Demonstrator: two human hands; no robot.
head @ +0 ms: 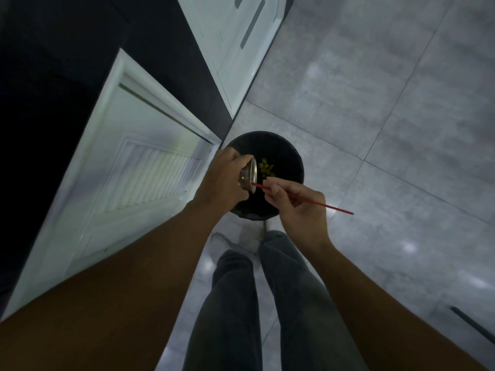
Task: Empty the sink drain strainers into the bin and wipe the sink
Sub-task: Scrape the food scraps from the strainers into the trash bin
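The person stands over a round black bin [296, 156] on the grey tiled floor [388, 116], both hands above it. The left hand [221, 180] has its fingers curled round a small metal strainer [250, 174], gripping it over the left side of the bin. The strainer is tipped on its side: the rim faces right, toward the middle of the bin, and the perforated bowl sits back against the palm.

The right hand [298, 208] pinches a thin red stick [337, 208] between thumb and curled fingers. The stick's long axis slants from lower right up to the left; its tip touches the lower edge of the strainer's mouth, and its far end juts out past the hand over the floor.

Yellow scraps [265, 167] lie inside the bin, just right of the strainer. A white louvred door [150, 178] stands to the left, beside the bin. The person's dark trouser legs [235, 303] show below.
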